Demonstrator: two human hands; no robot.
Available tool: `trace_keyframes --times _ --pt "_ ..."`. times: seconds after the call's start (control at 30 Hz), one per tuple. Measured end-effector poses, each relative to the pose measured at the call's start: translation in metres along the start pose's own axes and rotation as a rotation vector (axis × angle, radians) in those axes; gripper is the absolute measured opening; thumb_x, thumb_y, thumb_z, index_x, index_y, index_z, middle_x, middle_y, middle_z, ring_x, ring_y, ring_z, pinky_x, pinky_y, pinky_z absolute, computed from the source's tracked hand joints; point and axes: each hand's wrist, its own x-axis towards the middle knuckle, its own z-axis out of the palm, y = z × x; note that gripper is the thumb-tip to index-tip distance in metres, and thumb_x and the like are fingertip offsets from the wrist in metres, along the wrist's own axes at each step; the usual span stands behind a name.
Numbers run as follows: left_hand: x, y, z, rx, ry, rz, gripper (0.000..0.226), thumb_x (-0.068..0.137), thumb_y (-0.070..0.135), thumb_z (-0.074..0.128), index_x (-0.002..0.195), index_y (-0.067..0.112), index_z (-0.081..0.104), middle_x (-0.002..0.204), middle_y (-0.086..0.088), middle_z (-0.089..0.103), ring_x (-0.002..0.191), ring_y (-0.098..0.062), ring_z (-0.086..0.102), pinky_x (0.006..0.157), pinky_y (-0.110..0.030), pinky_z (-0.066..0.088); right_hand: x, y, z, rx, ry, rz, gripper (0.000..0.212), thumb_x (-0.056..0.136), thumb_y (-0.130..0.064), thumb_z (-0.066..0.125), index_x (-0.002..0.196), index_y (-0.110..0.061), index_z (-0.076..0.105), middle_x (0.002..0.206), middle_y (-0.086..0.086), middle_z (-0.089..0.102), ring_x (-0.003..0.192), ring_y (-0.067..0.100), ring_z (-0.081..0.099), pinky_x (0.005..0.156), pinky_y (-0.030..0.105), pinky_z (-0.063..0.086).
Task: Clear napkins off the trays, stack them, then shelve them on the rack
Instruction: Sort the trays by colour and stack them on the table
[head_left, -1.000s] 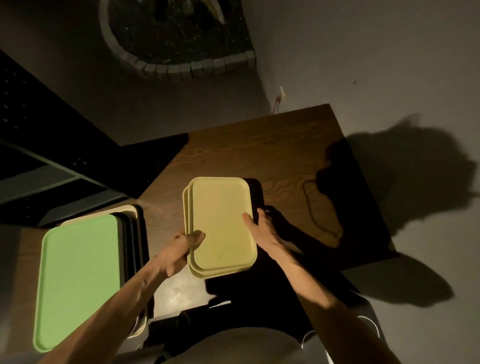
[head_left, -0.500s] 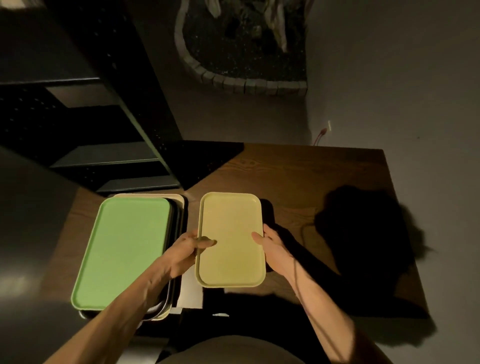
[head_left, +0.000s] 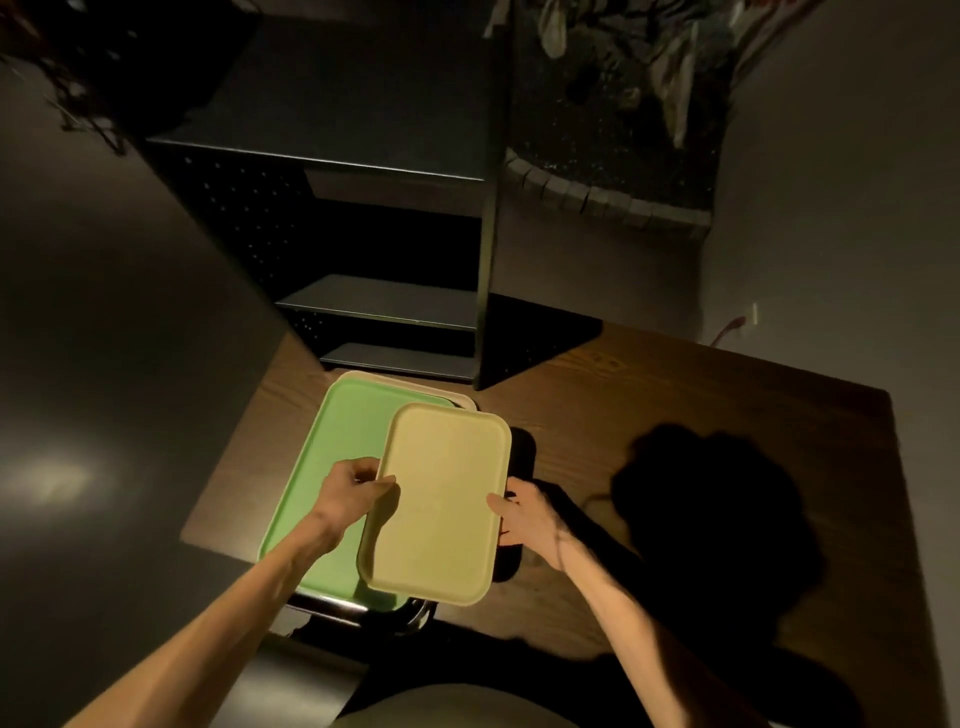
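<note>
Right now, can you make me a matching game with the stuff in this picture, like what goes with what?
Things:
1. yellow tray
2. green tray
3. rack
4. table

Descriptions:
A. brown wood, with a dark shadow on it
B. held at both long edges by the left hand and right hand
C. dark shelves standing at the table's far edge
D. lying on top of a stack of other trays

Pairs: 1-B, 2-D, 3-C, 4-A

Both forearms bare to the frame edge — no sleeves, watch or rings (light garment (head_left: 447, 709) below).
</note>
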Motion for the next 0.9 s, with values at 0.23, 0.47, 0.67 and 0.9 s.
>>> trace_keyframes --times 0.23,0.47,0.67,0.9 --pt "0.018 -0.018 -0.061 0.264 0.128 0.057 0.019 0.086 0.004 0.064 0.102 0.010 0.074 0.090 -0.006 0.071 0.086 -0.024 0.068 0.079 -0.032 0.055 0.025 -0.017 0.062 -0.081 -0.002 0.073 0.008 0.088 -0.007 0.068 0.095 -0.011 0.068 0.097 0.012 0.073 0.077 0.025 0.073 0.077 0.043 0.062" --pt "0.043 -0.032 -0.083 0.397 0.110 0.097 0.016 0.086 0.004 0.059 0.080 0.009 0.074 0.080 -0.009 0.073 0.076 -0.024 0.070 0.073 -0.036 0.059 0.045 -0.026 0.094 -0.204 0.162 0.068 0.018 0.086 -0.004 0.067 0.077 -0.016 0.058 0.092 0.016 0.068 0.072 0.027 0.071 0.064 0.033 0.063" --pt "0.061 -0.039 -0.090 0.508 0.040 0.122 0.017 0.081 0.000 0.060 0.079 0.012 0.072 0.077 -0.004 0.072 0.074 -0.021 0.069 0.064 -0.024 0.052 0.059 -0.021 0.106 -0.355 0.264 0.106 0.011 0.082 -0.012 0.071 0.081 -0.009 0.060 0.090 0.017 0.073 0.065 0.024 0.075 0.071 0.043 0.063" --pt "0.066 -0.043 -0.094 0.621 0.044 0.190 0.014 0.084 0.002 0.062 0.090 0.009 0.073 0.086 -0.007 0.074 0.077 -0.022 0.069 0.076 -0.028 0.056 0.055 -0.017 0.118 -0.481 0.336 0.085 0.029 0.085 -0.025 0.070 0.108 -0.011 0.060 0.095 0.010 0.069 0.059 0.012 0.073 0.067 0.032 0.061"
